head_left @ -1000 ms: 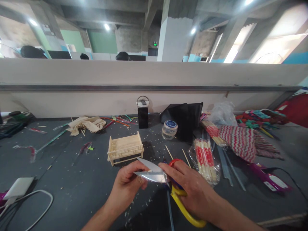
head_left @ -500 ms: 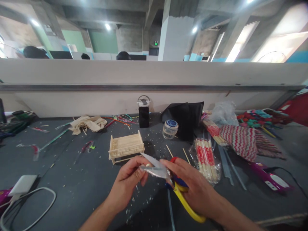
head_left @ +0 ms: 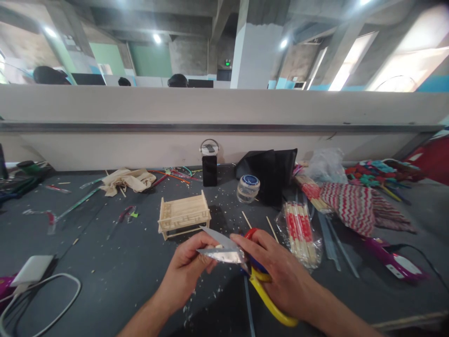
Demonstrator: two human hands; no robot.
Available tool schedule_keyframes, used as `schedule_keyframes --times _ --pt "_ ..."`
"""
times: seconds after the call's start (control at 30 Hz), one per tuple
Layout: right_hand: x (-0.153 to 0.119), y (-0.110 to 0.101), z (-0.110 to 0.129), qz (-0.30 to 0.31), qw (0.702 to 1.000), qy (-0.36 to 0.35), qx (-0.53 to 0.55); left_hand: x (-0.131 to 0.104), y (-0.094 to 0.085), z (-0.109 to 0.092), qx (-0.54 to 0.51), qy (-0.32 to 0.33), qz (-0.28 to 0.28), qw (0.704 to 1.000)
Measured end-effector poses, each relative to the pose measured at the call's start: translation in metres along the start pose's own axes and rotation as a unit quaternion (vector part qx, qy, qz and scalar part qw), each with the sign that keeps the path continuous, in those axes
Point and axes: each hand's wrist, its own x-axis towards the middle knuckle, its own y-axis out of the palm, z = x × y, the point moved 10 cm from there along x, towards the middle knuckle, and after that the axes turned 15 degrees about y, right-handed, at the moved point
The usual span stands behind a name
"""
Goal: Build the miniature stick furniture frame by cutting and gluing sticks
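Observation:
Scissors point(head_left: 228, 255) with yellow, red and blue handles are in my right hand point(head_left: 280, 271), their blades parted and pointing left. My left hand point(head_left: 187, 269) is pinched at the blades around a small pale piece point(head_left: 218, 246), perhaps a bit of wood, mostly hidden by the fingers. The piece lies between the two blades. Just beyond my left hand, a small wooden model point(head_left: 184, 214) built of thin sticks stands on the dark table point(head_left: 115, 271).
Two loose sticks point(head_left: 272, 229) and a bag of sticks point(head_left: 300, 231) lie right of centre. Behind stand a jar point(head_left: 248, 188) and a phone point(head_left: 209, 171). A knitted cloth point(head_left: 351, 206) and purple glue gun point(head_left: 394, 262) are at right, a white power bank point(head_left: 33, 270) at left.
The scissors have shifted slightly left, with the blades farther across my left fingertips. Both hands keep their hold, and the wooden model has not moved.

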Motion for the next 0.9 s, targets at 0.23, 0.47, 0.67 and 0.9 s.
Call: schedule_keyframes --times 0.23,0.47,0.67,0.9 --pt "-0.001 0.009 0.000 0.039 0.999 0.006 0.010 -0.002 -0.001 -0.004 0.023 0.026 0.003 0.999" --pt "0.004 0.001 0.012 0.028 0.999 -0.006 -0.015 -0.004 0.000 -0.002 0.002 0.030 -0.016 0.999" --pt "0.006 0.003 0.020 0.047 0.998 -0.022 -0.036 -0.006 -0.004 0.005 0.001 -0.013 0.007 1.000" --pt "0.005 0.007 0.015 0.039 0.996 -0.021 -0.073 -0.005 -0.004 0.003 0.005 -0.033 0.000 0.999"
